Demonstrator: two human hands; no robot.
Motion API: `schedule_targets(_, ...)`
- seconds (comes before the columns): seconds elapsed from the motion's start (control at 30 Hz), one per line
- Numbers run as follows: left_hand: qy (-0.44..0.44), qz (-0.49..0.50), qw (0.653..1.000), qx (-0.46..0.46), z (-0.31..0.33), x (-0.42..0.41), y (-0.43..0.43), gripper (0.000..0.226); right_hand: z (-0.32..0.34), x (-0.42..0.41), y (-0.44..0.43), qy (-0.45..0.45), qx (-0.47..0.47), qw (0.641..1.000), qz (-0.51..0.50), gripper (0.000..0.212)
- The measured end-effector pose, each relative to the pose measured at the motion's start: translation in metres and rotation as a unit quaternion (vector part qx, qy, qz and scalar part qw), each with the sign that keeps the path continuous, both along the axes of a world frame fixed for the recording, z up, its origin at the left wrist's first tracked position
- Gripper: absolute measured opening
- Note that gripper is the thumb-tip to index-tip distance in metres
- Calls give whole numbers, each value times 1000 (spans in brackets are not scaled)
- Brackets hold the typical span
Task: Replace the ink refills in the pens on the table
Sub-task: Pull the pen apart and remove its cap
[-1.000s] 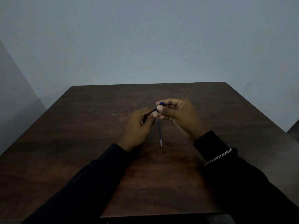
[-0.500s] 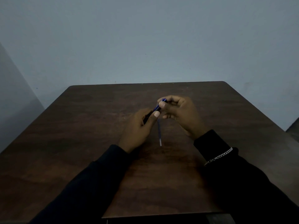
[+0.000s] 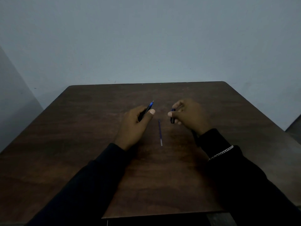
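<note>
My left hand [image 3: 135, 126] grips the blue pen's front section [image 3: 149, 108], whose thin tip points up and away from me. My right hand [image 3: 190, 116] pinches a short dark barrel piece [image 3: 172, 115] with a blue end, held upright between thumb and fingers. The two pieces are apart, a hand's width between them. A loose ink refill [image 3: 160, 132], blue with a pale near end, lies flat on the dark wooden table [image 3: 81, 144] between my hands, untouched.
The table's far edge meets a plain grey wall. Both my forearms in dark sleeves cross the near half of the table; a silver chain bracelet [image 3: 221, 152] sits on my right wrist.
The hands were together at the table's middle, working the pen between them. Now they have drawn apart sideways, and each holds a separate part of the pen. The refill on the table has not moved.
</note>
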State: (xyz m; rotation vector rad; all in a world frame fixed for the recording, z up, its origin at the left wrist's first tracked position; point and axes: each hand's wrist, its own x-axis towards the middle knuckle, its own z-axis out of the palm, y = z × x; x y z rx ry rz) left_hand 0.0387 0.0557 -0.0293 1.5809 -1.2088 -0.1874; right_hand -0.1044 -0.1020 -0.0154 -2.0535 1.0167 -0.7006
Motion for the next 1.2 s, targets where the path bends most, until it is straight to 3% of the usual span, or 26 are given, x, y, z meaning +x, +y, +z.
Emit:
schedule_targets(0.13, 5, 3, 1000, 1, 1, -1, -1, 47, -9, 9, -3, 110, -39, 993, 16, 22)
schedule_targets(0.33, 4, 8, 1000, -3, 3, -1, 1, 49, -17, 14, -9, 152, -46, 987, 6, 19)
schedule_targets(0.67, 13, -4, 1000, 3, 2, 0, 1, 47, -20, 12, -6, 142, -51, 988, -20, 19)
schedule_targets(0.8, 63, -20, 998, -7, 2, -1, 2, 51, -16, 10, -4, 134, -53, 989, -21, 25)
schedule_targets(0.9, 100, -27, 995, -9, 1, 1, 1, 35, -15, 9, -3, 136, -51, 989, -23, 27)
schedule_targets(1.03, 114, -19, 993, 1, 1, 2, 1, 44, -14, 10, -1, 129, -56, 990, -24, 30)
schedule_targets(1.13, 111, -21, 993, 18, -1, 3, 1, 33, -7, 8, 8, 70, -109, 991, -40, 31)
schedule_targets(1.2, 63, -27, 997, 34, -1, 3, 2, 30, 2, 5, 17, -15, -132, 991, -31, 38)
